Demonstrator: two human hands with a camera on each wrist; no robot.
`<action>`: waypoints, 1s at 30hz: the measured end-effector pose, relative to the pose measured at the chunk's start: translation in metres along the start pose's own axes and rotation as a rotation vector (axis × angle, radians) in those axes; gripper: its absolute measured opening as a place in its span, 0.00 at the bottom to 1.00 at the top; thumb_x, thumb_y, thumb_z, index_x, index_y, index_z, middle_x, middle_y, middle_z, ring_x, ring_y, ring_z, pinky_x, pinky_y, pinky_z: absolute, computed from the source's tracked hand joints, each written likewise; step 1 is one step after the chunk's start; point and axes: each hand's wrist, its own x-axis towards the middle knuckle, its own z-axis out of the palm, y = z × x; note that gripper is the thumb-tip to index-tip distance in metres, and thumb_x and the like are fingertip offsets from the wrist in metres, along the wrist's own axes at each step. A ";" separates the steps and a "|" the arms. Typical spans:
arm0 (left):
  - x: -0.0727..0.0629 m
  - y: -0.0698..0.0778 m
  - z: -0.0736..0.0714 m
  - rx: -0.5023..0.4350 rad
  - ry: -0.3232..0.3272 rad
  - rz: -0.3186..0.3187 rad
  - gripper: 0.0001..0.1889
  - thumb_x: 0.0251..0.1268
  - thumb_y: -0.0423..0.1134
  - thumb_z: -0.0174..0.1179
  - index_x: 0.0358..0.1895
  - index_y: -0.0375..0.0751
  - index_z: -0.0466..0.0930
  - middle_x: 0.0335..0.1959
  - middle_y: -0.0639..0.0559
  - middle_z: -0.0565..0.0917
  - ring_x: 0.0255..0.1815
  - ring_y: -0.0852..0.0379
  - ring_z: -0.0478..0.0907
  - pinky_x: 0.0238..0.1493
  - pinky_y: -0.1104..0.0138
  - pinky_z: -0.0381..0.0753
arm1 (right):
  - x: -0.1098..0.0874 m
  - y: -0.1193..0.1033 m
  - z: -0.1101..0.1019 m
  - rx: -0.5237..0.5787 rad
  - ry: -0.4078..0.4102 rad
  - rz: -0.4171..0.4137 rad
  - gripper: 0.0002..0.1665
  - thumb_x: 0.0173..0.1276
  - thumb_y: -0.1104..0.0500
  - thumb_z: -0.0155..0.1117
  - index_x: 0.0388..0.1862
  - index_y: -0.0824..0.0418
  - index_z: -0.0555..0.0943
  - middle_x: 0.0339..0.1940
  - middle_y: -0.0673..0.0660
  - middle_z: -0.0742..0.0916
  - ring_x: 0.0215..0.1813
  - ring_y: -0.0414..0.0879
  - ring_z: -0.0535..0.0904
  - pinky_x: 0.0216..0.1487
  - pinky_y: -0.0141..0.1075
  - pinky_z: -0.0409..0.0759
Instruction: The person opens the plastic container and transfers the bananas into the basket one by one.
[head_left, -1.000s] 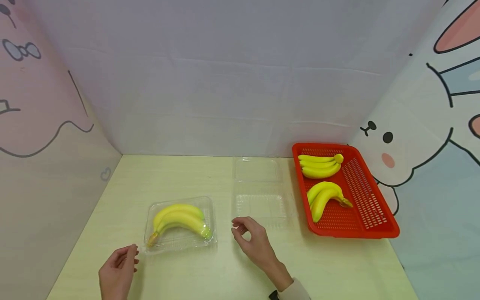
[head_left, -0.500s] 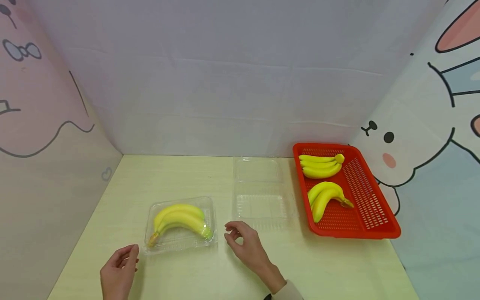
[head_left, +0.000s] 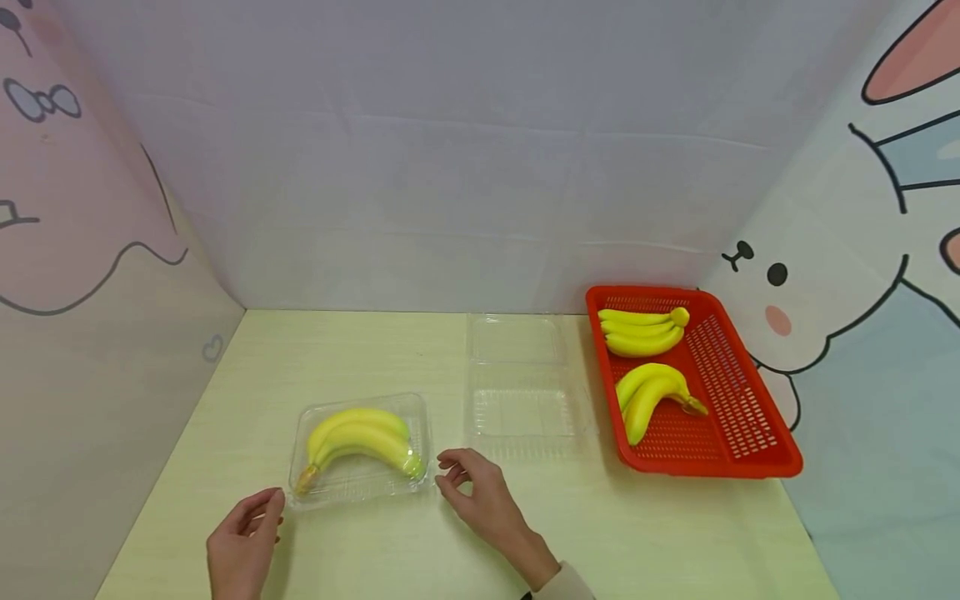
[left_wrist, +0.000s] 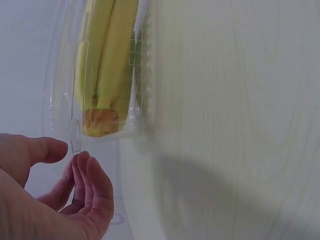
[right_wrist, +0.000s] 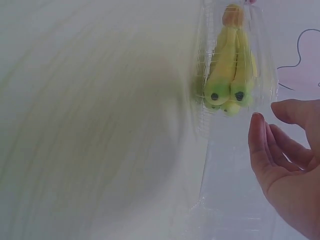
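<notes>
A lidded clear plastic clamshell box [head_left: 352,492] lies on the table at centre left. Inside it is a bunch of bananas [head_left: 363,437], its brown stem end to the left and greenish tips to the right. My left hand [head_left: 243,537] is at the box's near left corner. In the left wrist view a gap shows between thumb [left_wrist: 52,150] and fingers [left_wrist: 100,182], with the box's rim corner close to the fingertips; whether they touch it I cannot tell. My right hand [head_left: 483,504], fingers loosely bent, is just off the box's right edge, holding nothing.
Behind my right hand, a second clear clamshell box [head_left: 522,412] lies with its lid spread back. A red plastic basket [head_left: 750,417] at the right holds two bunches of bananas [head_left: 641,333]. A white cloth wall [head_left: 450,208] borders the table's back.
My right hand has moved left, from in front of the second box to beside the right edge of the box with bananas. The left hand has shifted slightly right.
</notes>
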 end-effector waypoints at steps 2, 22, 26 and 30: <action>0.000 0.000 0.001 0.008 0.005 -0.002 0.17 0.72 0.42 0.66 0.53 0.30 0.83 0.24 0.74 0.80 0.25 0.69 0.80 0.24 0.75 0.79 | 0.000 0.000 0.001 0.002 -0.002 0.001 0.14 0.67 0.71 0.69 0.52 0.70 0.81 0.42 0.64 0.87 0.39 0.44 0.84 0.42 0.37 0.87; 0.003 0.002 0.000 0.000 -0.061 0.012 0.17 0.67 0.35 0.69 0.54 0.26 0.84 0.24 0.70 0.82 0.25 0.70 0.81 0.28 0.77 0.81 | 0.003 -0.008 0.010 0.185 0.013 0.256 0.17 0.64 0.69 0.74 0.50 0.72 0.82 0.42 0.64 0.88 0.38 0.43 0.85 0.42 0.31 0.86; 0.004 0.002 -0.001 0.011 -0.066 0.007 0.17 0.66 0.34 0.70 0.53 0.24 0.84 0.24 0.70 0.83 0.25 0.71 0.82 0.28 0.77 0.81 | 0.005 -0.012 0.013 0.247 0.041 0.326 0.18 0.61 0.70 0.75 0.49 0.74 0.82 0.41 0.63 0.88 0.38 0.44 0.85 0.42 0.30 0.86; 0.005 0.002 -0.002 0.040 -0.065 -0.003 0.18 0.67 0.35 0.70 0.52 0.24 0.84 0.24 0.69 0.84 0.25 0.69 0.82 0.28 0.76 0.82 | 0.007 -0.014 0.015 0.262 0.058 0.367 0.17 0.60 0.70 0.76 0.47 0.73 0.82 0.41 0.64 0.88 0.38 0.45 0.86 0.42 0.28 0.85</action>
